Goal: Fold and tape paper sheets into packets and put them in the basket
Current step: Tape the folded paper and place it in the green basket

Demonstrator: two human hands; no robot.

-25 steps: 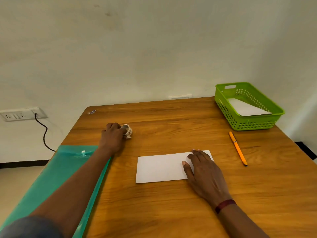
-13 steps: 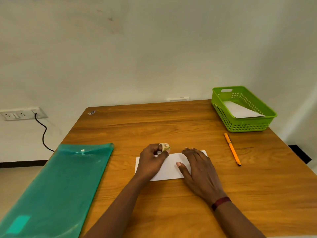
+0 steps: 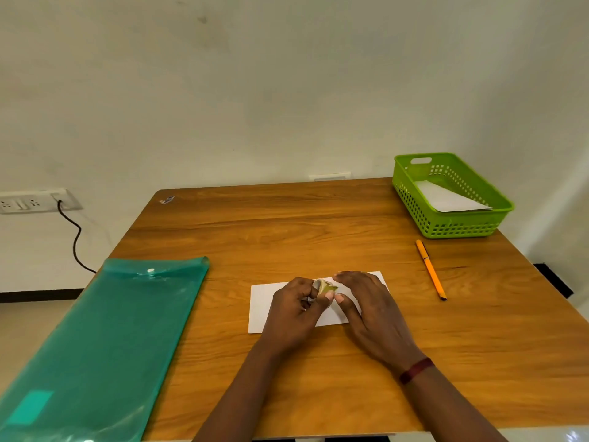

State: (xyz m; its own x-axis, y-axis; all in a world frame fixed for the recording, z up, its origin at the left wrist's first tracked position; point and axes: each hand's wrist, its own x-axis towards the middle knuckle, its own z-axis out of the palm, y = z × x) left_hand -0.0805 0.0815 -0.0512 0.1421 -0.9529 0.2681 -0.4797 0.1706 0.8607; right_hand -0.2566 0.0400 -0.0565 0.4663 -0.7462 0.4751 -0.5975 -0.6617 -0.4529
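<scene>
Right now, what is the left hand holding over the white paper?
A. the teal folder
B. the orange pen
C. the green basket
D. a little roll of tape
D: the left hand pinches a small tape roll above the folded paper, while the orange pen lies on the table, the green basket sits at the far right corner and the teal folder lies off to the left.
</scene>
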